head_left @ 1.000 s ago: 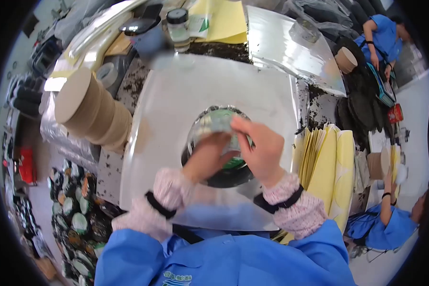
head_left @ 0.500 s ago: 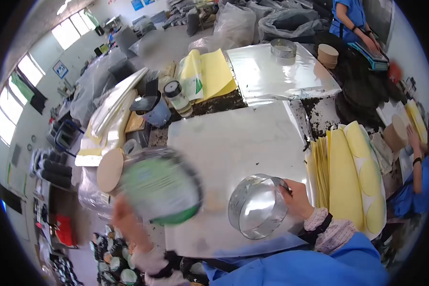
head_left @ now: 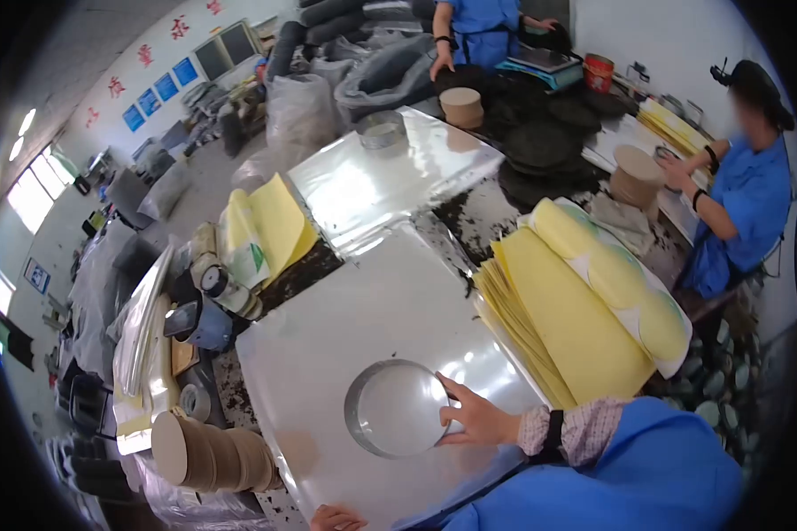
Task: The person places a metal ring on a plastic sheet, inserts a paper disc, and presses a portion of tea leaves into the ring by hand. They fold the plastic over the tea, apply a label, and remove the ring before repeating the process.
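A person's two bare hands work at a bench, one ring between them. The left hand lies at the near edge of a pale sheet, cut off by the frame; whether it is open or closed cannot be told. The right hand grips the ring's right side, fingers and thumb pinched on the wall, as the ring rests on the sheet.

At left stands one stack of tan discs, with one tape roll, one blue bucket and one jar beyond it. A thick yellow bundle flanks the sheet's right side, filling the space between it and a grey cloth.

Farther off, a second, shiny sheet bears a second ring. Yellow paper lies to its left; two more tan stacks stand across the bench, with black mats between them.

Two co-workers in blue stand or sit beyond, near one red can. Four blue signs line the back wall.
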The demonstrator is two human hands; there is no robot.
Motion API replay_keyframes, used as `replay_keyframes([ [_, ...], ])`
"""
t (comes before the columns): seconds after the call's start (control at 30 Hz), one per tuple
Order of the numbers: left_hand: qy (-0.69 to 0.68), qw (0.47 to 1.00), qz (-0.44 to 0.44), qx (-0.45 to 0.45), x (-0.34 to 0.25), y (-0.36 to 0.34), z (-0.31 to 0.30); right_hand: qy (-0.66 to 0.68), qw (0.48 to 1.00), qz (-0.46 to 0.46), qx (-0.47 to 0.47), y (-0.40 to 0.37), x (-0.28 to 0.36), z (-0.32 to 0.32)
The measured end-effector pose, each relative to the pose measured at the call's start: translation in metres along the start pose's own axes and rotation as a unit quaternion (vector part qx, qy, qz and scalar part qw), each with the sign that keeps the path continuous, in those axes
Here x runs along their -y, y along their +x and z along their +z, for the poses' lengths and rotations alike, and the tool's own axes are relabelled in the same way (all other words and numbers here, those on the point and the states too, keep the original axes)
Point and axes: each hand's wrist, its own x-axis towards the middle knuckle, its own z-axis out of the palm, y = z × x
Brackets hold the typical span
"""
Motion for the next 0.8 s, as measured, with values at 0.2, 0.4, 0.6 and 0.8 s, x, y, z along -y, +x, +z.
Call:
replay_keyframes([
  [0.2,0.058,0.996,0.042,0.045,-0.005,0.001,-0.013,0.106,0.991,-0.069,0.050,-0.012,0.039,0.004],
  [0.4,0.030,0.998,0.061,0.009,0.033,-0.013,-0.004,0.081,0.965,-0.221,0.117,-0.024,0.077,0.012],
  [0.6,0.106,0.977,0.076,-0.171,-0.099,0.054,-0.085,0.058,0.928,-0.132,0.344,0.000,0.099,0.071],
  [0.8,0.148,0.989,0.027,0.000,-0.023,0.007,-0.011,-0.199,0.980,-0.006,0.024,0.022,0.028,0.065],
])
